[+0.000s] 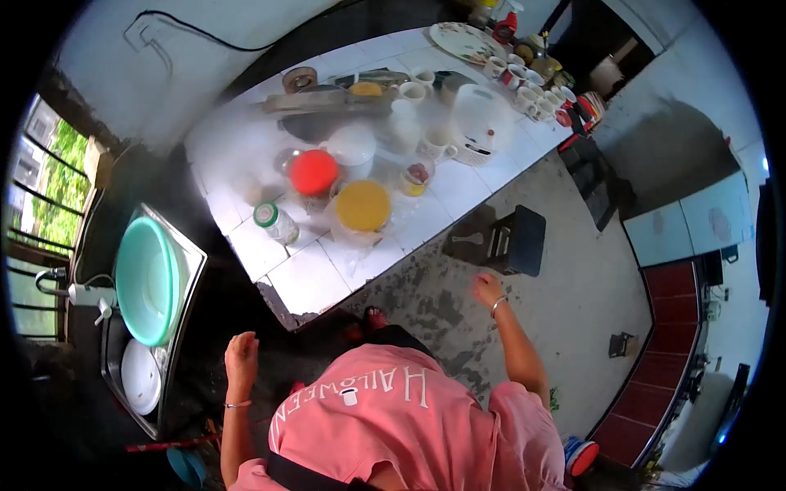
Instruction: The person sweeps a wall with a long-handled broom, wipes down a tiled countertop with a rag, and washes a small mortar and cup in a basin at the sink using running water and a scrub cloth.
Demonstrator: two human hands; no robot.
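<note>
My left hand (241,352) hangs low between the sink and the tiled counter, its fingers curled together with nothing visible in them. My right hand (489,289) is over the floor, right of the counter's near edge, near a dark stool (519,240). Its fingers look loosely apart and hold nothing I can see. Neither hand touches the counter (307,278). Nearest on it are a glass jar with a green-and-white lid (277,223), a container with a yellow lid (363,205) and a jar with a red lid (314,172).
On the left, a green basin (146,282) and a white plate (142,376) are in the sink. Farther along the counter are a white rice-cooker-like appliance (481,123), several mugs (538,108) and a patterned plate (464,41). A dark red cabinet (655,352) stands right.
</note>
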